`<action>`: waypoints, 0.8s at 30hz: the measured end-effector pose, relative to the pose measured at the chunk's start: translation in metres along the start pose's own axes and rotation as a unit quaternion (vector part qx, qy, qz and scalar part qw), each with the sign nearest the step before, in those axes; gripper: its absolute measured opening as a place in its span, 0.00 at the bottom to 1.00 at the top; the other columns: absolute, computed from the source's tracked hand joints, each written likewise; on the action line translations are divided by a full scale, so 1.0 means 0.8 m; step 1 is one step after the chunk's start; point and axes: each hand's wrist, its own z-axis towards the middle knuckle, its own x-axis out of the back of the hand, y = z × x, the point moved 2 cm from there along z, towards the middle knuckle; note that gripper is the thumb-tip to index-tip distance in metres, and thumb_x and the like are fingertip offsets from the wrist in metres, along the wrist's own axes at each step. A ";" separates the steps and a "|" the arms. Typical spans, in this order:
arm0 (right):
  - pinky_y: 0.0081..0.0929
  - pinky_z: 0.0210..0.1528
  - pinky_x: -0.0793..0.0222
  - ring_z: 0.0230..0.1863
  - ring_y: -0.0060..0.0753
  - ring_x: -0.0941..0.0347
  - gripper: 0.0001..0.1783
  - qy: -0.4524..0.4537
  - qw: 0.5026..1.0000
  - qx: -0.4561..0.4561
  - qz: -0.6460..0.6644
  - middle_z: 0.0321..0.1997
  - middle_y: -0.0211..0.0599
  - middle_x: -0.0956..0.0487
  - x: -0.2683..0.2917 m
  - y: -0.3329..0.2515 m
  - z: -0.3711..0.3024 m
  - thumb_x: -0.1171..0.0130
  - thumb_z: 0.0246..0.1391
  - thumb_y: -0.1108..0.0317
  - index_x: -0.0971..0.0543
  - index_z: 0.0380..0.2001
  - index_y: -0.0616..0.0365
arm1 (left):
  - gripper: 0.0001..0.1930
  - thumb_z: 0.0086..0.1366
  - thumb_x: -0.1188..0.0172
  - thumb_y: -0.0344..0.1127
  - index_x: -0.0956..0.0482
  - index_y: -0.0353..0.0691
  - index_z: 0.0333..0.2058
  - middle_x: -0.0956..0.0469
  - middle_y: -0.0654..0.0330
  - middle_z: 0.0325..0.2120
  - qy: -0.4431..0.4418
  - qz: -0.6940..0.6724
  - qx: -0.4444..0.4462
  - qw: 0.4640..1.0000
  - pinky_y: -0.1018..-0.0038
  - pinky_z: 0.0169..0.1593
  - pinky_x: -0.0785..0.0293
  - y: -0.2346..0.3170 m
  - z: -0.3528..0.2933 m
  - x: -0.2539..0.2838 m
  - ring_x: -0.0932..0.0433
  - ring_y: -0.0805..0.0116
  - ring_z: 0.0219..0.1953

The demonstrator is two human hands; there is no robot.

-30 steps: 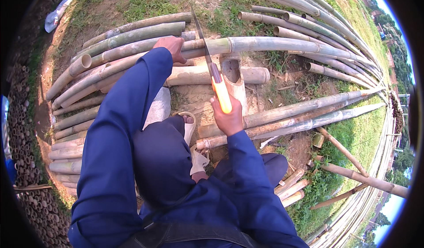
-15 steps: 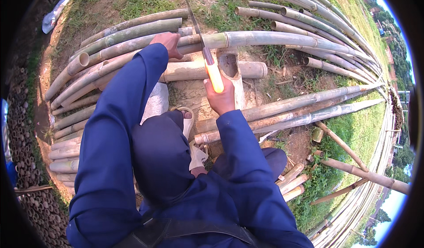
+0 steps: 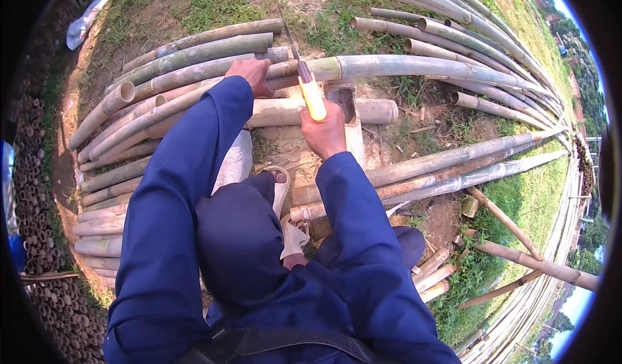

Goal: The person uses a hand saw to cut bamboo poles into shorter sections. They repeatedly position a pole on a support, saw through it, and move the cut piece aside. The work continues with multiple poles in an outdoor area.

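A long bamboo pole [image 3: 402, 64] runs across in front of me. My left hand [image 3: 251, 75] is closed round it, left of a handsaw. My right hand [image 3: 324, 130] grips that handsaw [image 3: 312, 98] by its yellow and dark handle. Its narrow blade [image 3: 291, 36] crosses the pole just right of my left hand and points away from me; how deep it sits in the bamboo cannot be told. Below the pole lies a thick bamboo crosspiece [image 3: 378, 112], beside a hollowed bamboo piece [image 3: 341, 98].
Cut bamboo lengths [image 3: 214, 47] lie in rows at the left. More long poles [image 3: 453, 56] spread at the far right, and several poles [image 3: 414, 173] lie near my right forearm. A bamboo trestle [image 3: 518, 255] stands at lower right. A whitish sack [image 3: 236, 160] sits by my left knee.
My right hand has pushed the saw forward, its handle now closer to the pole. My left hand keeps its grip on the pole. The whole view has shifted slightly.
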 end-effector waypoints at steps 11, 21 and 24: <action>0.26 0.39 0.24 0.33 0.23 0.21 0.12 -0.018 0.996 -0.084 0.007 0.32 0.39 0.16 0.077 -0.023 -0.215 0.34 0.58 0.76 0.18 0.45 0.67 | 0.35 0.47 0.26 0.53 0.21 0.38 0.51 0.15 0.43 0.39 0.003 0.004 -0.011 1.000 0.52 0.51 0.20 -0.023 -0.011 -0.009 0.16 0.44 0.45; 0.25 0.31 0.30 0.26 0.20 0.29 0.06 -0.020 0.998 -0.059 0.012 0.25 0.33 0.21 0.035 0.001 -0.109 0.35 0.59 0.75 0.18 0.37 0.66 | 0.42 0.45 0.26 0.52 0.25 0.40 0.60 0.15 0.42 0.35 0.038 -0.003 -0.021 0.999 0.52 0.46 0.20 -0.029 -0.007 -0.022 0.15 0.42 0.40; 0.22 0.36 0.28 0.30 0.18 0.27 0.14 -0.037 0.990 -0.135 0.020 0.31 0.32 0.17 0.093 -0.031 -0.221 0.35 0.59 0.76 0.17 0.48 0.68 | 0.42 0.46 0.26 0.51 0.25 0.42 0.60 0.16 0.41 0.34 0.028 -0.026 -0.018 0.999 0.52 0.46 0.20 -0.030 -0.013 -0.026 0.16 0.42 0.40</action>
